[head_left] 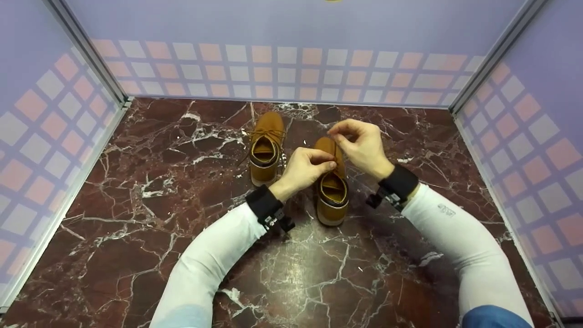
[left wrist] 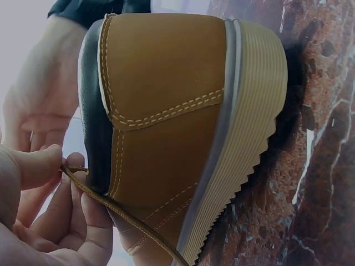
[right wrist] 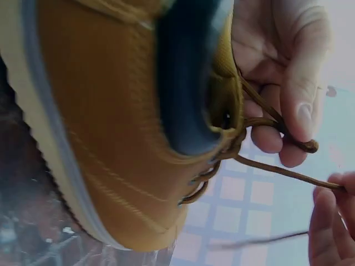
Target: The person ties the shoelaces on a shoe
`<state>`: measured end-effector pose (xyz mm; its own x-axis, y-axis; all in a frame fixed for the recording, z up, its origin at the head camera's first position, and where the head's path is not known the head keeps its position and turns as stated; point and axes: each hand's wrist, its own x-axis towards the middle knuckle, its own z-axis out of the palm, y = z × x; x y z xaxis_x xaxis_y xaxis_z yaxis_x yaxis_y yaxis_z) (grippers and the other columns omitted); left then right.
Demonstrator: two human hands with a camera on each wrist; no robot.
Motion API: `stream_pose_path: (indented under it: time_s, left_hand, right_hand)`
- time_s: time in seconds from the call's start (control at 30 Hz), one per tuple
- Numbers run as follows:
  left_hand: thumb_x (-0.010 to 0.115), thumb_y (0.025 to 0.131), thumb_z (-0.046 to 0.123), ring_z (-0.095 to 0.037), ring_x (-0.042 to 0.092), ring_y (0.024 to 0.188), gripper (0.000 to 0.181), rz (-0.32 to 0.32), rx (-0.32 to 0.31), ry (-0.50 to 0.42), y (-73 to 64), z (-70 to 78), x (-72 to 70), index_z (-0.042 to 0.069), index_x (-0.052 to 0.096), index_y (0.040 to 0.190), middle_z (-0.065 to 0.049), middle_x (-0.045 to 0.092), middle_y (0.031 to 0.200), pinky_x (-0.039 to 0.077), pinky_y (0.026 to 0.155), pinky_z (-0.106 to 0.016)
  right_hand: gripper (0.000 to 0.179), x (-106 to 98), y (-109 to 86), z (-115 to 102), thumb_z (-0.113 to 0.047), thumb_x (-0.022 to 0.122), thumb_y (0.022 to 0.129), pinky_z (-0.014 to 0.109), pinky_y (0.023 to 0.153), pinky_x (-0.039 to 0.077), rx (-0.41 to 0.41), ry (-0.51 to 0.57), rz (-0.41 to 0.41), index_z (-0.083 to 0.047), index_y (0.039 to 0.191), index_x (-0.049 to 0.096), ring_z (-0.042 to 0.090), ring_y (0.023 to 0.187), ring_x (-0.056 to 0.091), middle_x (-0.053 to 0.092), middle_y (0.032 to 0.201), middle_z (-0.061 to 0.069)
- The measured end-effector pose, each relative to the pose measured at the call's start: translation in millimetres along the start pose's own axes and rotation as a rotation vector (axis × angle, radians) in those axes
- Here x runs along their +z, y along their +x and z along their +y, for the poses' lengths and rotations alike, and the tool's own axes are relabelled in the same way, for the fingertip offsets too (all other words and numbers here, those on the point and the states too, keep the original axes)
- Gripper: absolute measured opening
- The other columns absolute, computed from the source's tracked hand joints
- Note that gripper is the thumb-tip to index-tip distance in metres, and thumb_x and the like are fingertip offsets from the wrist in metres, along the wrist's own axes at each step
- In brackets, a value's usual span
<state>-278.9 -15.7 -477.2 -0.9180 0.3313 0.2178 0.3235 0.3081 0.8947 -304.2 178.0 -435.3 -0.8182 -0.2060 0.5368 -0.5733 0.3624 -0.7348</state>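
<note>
A tan lace-up shoe stands on the floor between my hands, toe pointing away. Thumb and fingers of my left hand pinch a brown shoelace over the shoe's opening. In the right wrist view, two strands cross beneath the left thumb. Farther forward and to the right, my right hand pinches another length of shoelace, stretched straight from the eyelets to its fingertips. A loose strand trails blurred below those fingers. The shoe's dark padded collar faces the left wrist camera.
The matching tan shoe stands to the left, its laces lying loose over the front and side. Both stand on a dark red marbled floor. Purple panels with checkered squares enclose the back and both sides.
</note>
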Motion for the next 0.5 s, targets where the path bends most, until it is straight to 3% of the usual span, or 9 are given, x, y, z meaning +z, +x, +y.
stream_pose_path:
  time_s: [0.13, 0.33, 0.5]
  left_hand:
    - [0.084, 0.099, 0.018, -0.025, 0.081, 0.110, 0.020, 0.000, 0.013, 0.044, -0.2, 1.6, -0.7, 0.008, 0.089, 0.114, -0.008, 0.088, 0.114, 0.060, 0.100, -0.032]
    - [0.085, 0.097, 0.021, -0.026, 0.081, 0.112, 0.019, 0.007, 0.010, 0.077, -0.9, 2.6, -1.1, 0.010, 0.090, 0.112, -0.007, 0.088, 0.114, 0.061, 0.103, -0.039]
    - [0.085, 0.096, 0.022, -0.026, 0.080, 0.113, 0.019, 0.010, -0.003, 0.084, -0.5, 3.5, -0.8, 0.008, 0.089, 0.110, -0.009, 0.088, 0.113, 0.061, 0.104, -0.039]
  right_hand:
    - [0.015, 8, 13.6, -6, 0.005, 0.074, 0.098, 0.023, 0.083, 0.065, 0.058, -0.071, -0.133, -0.004, 0.103, 0.085, 0.017, 0.090, 0.081, 0.087, 0.105, 0.014]
    - [0.024, 22, 31.7, -13, -0.002, 0.069, 0.101, 0.046, 0.097, 0.067, 0.132, -0.168, -0.429, -0.005, 0.122, 0.079, 0.031, 0.104, 0.083, 0.086, 0.116, 0.015]
    - [0.029, 30, 40.6, -15, -0.007, 0.064, 0.101, 0.038, 0.092, 0.063, 0.159, -0.209, -0.567, -0.009, 0.124, 0.082, 0.025, 0.099, 0.081, 0.088, 0.114, 0.013]
